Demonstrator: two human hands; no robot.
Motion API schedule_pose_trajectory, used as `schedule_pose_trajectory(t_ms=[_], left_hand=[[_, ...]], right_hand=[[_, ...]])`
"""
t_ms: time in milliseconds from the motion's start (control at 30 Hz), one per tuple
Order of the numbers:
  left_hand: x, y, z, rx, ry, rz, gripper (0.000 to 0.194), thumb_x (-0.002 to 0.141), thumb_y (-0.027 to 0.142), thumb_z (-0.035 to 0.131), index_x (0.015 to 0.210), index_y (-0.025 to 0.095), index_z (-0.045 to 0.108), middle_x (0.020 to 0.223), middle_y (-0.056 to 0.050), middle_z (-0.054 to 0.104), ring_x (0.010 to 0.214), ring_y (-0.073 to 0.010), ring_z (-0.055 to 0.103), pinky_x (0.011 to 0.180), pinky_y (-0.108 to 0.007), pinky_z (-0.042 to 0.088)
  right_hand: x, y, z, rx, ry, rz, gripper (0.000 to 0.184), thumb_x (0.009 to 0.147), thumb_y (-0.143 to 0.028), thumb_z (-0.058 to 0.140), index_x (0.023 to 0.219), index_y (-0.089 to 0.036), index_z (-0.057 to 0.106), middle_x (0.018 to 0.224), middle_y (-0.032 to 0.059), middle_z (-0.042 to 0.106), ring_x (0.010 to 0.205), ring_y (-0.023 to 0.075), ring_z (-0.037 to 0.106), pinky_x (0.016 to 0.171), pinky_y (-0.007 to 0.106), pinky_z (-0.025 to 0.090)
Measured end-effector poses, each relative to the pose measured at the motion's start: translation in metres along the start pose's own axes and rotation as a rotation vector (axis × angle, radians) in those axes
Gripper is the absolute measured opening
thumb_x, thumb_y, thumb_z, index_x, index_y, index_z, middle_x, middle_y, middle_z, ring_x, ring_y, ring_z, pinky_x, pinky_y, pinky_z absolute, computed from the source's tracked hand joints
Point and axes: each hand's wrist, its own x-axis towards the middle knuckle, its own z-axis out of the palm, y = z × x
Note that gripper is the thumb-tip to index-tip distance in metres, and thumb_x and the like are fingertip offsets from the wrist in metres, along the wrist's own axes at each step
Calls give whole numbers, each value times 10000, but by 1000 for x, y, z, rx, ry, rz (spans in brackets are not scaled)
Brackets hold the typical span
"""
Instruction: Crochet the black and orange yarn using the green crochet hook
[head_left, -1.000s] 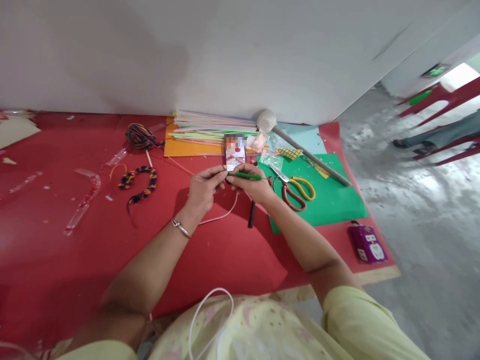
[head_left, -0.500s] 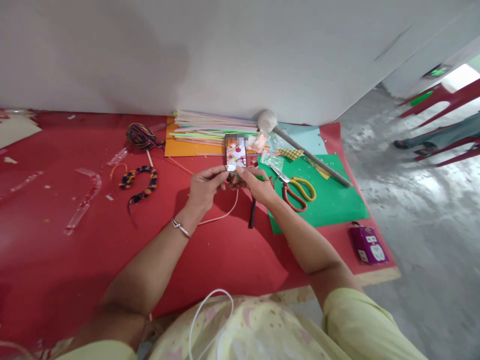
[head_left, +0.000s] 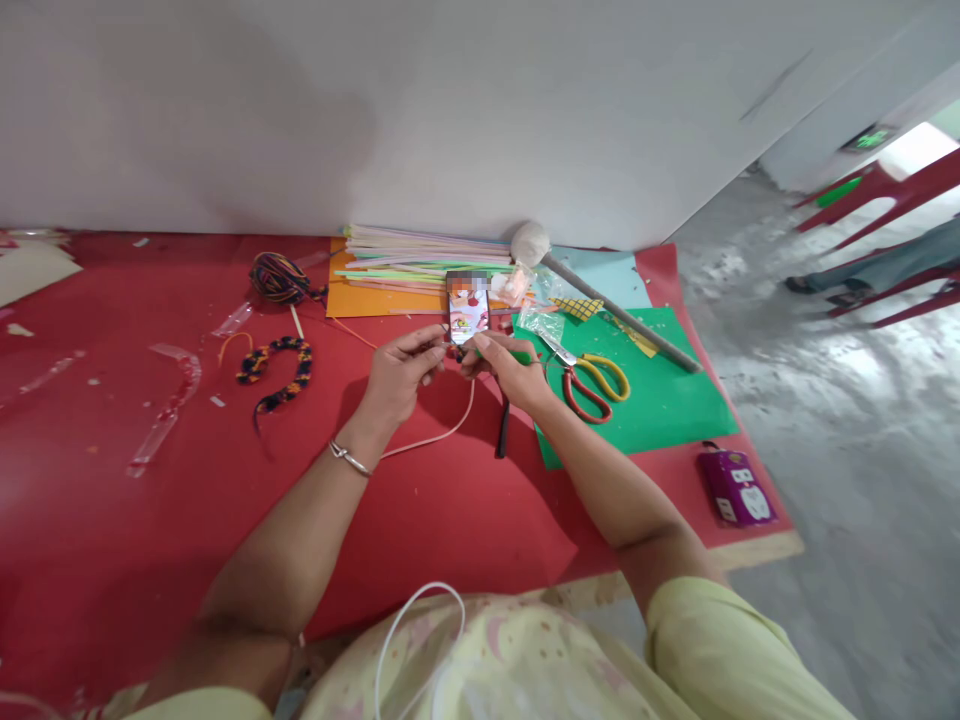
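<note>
My left hand (head_left: 401,375) and my right hand (head_left: 510,375) meet fingertip to fingertip above the red cloth (head_left: 112,520), just in front of a propped phone (head_left: 467,305) with a lit screen. Between them they pinch a thin green straw (head_left: 519,356); most of it is hidden under my right fingers. A small dark bit shows where the fingertips touch, and I cannot tell what it is. A white cable (head_left: 442,430) curves on the cloth below my left hand. My left wrist wears a metal bangle.
Red-and-yellow scissors (head_left: 592,385) lie on green paper (head_left: 660,410) to the right. A straw stack (head_left: 420,260) on orange paper, a ball-tipped stick (head_left: 532,240), a braided cord (head_left: 281,370), yarn (head_left: 277,275), a black pen-like object (head_left: 502,435) and a purple box (head_left: 735,487) surround them. Red chairs and another person's leg (head_left: 885,265) are far right.
My right hand has slid left along the green straw until its fingertips meet my left hand's, covering the length that was exposed. My left hand has hardly moved.
</note>
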Motion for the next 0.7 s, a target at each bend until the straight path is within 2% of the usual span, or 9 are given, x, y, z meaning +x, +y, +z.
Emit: schedule_pose_trajectory(t_ms=[133,300,500,700], left_hand=[[0,-3,-3,27,-34,16,374,636,218,910,1008,218,872,757,-30,764,570,-80,576,484,-200,370],[-1,-4,-4,27,-72,0,379,676,263,904,1052,242,867,922,-52,808,596,-88,607,475,-209,375],[1,-5,-4,70,-42,23,409,631,299,949,1020,200,870,688,-21,725,541,-89,545,476,-218,366],[0,-5,-4,87,-58,19,427,628,293,949,1041,220,870,813,-41,768,559,-79,537,490,-221,372]], right_hand=[[0,-1,-4,-17,-23,5,447,910,-604,730,788,-176,773,753,32,739,668,141,716,670,262,631],[0,-2,-4,-12,-35,18,447,905,-603,733,763,-181,765,741,30,734,649,138,703,657,262,623],[1,0,-6,-32,-18,32,469,887,-639,734,786,-182,765,740,33,739,645,147,704,657,275,621],[1,0,-7,-10,-51,2,430,930,-581,716,785,-180,768,731,28,728,625,138,697,646,267,609]])
